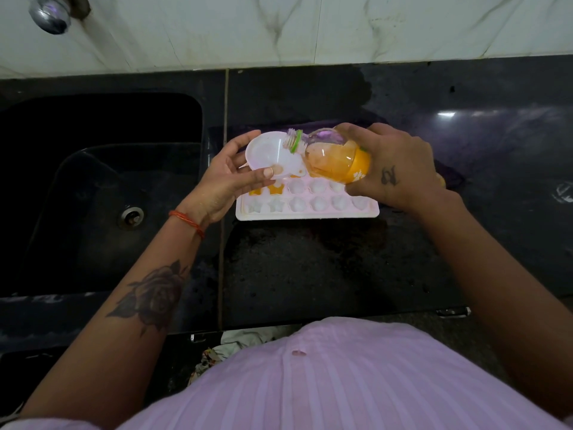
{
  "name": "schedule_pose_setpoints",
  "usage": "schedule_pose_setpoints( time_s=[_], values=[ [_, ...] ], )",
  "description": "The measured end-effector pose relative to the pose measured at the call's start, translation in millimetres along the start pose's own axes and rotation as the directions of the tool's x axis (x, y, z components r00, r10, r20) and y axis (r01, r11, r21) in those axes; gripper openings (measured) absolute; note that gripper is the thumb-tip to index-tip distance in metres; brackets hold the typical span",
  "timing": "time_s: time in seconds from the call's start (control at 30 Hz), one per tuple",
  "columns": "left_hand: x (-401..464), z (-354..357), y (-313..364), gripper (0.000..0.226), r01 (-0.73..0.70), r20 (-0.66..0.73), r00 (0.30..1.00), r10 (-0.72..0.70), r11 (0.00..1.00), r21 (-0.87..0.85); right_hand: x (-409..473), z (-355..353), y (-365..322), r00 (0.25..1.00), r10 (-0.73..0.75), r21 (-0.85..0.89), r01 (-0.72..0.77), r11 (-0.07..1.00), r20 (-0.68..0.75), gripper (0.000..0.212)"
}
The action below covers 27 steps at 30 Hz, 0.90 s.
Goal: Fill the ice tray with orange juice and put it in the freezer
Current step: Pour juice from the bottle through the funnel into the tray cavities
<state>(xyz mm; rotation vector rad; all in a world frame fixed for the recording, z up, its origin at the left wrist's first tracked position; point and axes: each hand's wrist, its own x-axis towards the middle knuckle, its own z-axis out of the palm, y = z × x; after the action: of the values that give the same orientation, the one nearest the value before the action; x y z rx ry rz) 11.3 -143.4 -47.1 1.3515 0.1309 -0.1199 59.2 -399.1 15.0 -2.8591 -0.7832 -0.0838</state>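
A white ice tray (310,212) with star and round moulds lies on the black counter (310,268). Two moulds at its far left hold orange juice (274,189); the others in sight look white. My left hand (229,175) holds a white funnel (269,153) tilted over the tray's left end, thumb pinching its rim. My right hand (400,169) grips a clear juice bottle (335,156) with an orange label, tipped almost flat, its open neck at the funnel's mouth. Juice sits in the bottle's lower half. The tray's far rows are hidden behind funnel and bottle.
A black sink (102,187) with a metal drain (131,217) lies left of the tray. A chrome tap (51,13) juts from the marble-tiled wall (310,26). The counter's front edge runs just before my body.
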Motion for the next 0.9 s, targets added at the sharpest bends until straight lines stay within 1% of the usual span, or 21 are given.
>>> schedule_pose_setpoints(
  time_s=[0.13, 0.4, 0.67, 0.83, 0.9],
  values=[
    [5.1, 4.4, -0.1, 0.071, -0.002, 0.023, 1.0, 0.003, 1.0, -0.019, -4.9, -1.5, 4.5, 0.999, 0.029, 0.019, -0.029, 0.999, -0.016, 0.083],
    [15.4, 14.8, -7.1, 0.074, 0.02, 0.073, 0.997, -0.019, 1.0, -0.022, -15.6, -1.7, 17.7, 0.995, 0.095, -0.072, -0.094, 0.993, 0.01, 0.082],
    [18.0, 19.4, -10.9, 0.08, 0.034, 0.08, 0.996, -0.035, 0.999, 0.01, -20.1, -1.2, 21.8, 0.996, 0.089, -0.138, -0.088, 0.987, 0.004, 0.08],
    [17.9, 21.5, -11.6, 0.073, 0.035, 0.072, 0.997, -0.037, 0.999, 0.032, -19.1, -2.7, 22.6, 0.997, 0.08, -0.193, -0.079, 0.978, -0.007, 0.08],
    [17.1, 22.3, -11.5, 0.074, 0.036, 0.07, 0.997, -0.039, 0.999, 0.041, -18.7, -3.2, 22.5, 0.997, 0.074, -0.21, -0.074, 0.975, -0.01, 0.08]
  ],
)
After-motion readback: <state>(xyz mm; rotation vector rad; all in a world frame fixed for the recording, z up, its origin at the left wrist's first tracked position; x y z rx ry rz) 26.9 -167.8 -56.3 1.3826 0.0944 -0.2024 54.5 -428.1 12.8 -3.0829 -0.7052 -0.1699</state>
